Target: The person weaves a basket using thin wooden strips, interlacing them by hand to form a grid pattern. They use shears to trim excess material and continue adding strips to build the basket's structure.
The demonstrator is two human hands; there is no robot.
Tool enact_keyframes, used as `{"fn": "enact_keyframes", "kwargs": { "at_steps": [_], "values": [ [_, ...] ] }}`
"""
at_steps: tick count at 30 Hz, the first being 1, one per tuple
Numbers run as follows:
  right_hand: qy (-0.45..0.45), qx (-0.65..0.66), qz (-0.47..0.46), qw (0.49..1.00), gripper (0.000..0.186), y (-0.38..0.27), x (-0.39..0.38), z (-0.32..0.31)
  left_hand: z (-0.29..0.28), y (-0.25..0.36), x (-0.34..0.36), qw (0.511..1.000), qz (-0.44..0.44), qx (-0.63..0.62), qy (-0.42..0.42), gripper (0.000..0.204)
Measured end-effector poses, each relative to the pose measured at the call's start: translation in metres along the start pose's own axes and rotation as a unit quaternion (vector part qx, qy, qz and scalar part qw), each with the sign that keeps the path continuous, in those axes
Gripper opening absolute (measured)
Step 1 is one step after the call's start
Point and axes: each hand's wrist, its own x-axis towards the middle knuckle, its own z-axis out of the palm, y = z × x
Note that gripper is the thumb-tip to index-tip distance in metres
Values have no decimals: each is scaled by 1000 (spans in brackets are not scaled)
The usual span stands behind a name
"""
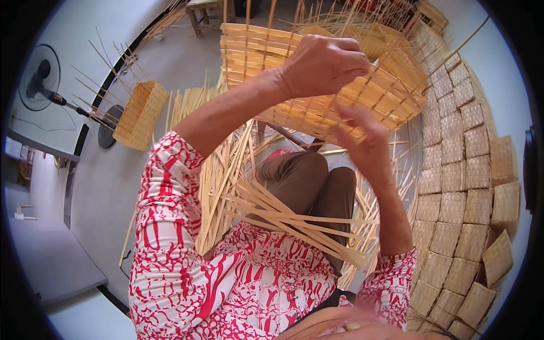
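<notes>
A half-woven basket (260, 54) of flat yellow bamboo strips, with upright stakes, stands tilted in front of my knees. Over its upper part is my left hand (328, 65), its fingers curled together in a pinch; whatever they hold is hidden. My right hand (367, 139) is raised beside the lower right side of the weave, somewhat blurred. Its fingers look apart, and I see nothing between them. Loose bamboo strips (300, 218) lie across my lap.
Many finished woven baskets (453, 175) are stacked along the right wall. More strips (218, 187) lie left of my legs. At the left are a basket with protruding stakes (141, 116), a standing fan (42, 79) and a grey table (51, 255). A wooden stool (198, 11) is at the back.
</notes>
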Motion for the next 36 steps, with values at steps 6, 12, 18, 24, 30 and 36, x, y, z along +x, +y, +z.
{"fn": "enact_keyframes", "kwargs": {
  "at_steps": [6, 12, 18, 24, 30, 36],
  "values": [
    [160, -129, 93, 974, 31, 20, 52, -52, -17, -7, -8, 999, 9, 21, -47, 16],
    [40, -186, 140, 972, 32, 37, 64, -46, -24, -4, 2, 992, -72, -44, -93, 14],
    [52, -184, 131, 973, 34, 38, 59, -42, -22, 6, 11, 984, -120, 31, -125, 11],
    [67, -163, 138, 975, 32, 40, 57, -44, -14, 4, 12, 988, -44, 122, -88, 11],
    [71, -177, 115, 975, 33, 45, 56, -44, -14, 5, 9, 976, 2, 182, -120, 11],
    [74, -176, 132, 973, 34, 42, 52, -42, -14, 12, 5, 935, 102, 292, -172, 8]
  ]
}}
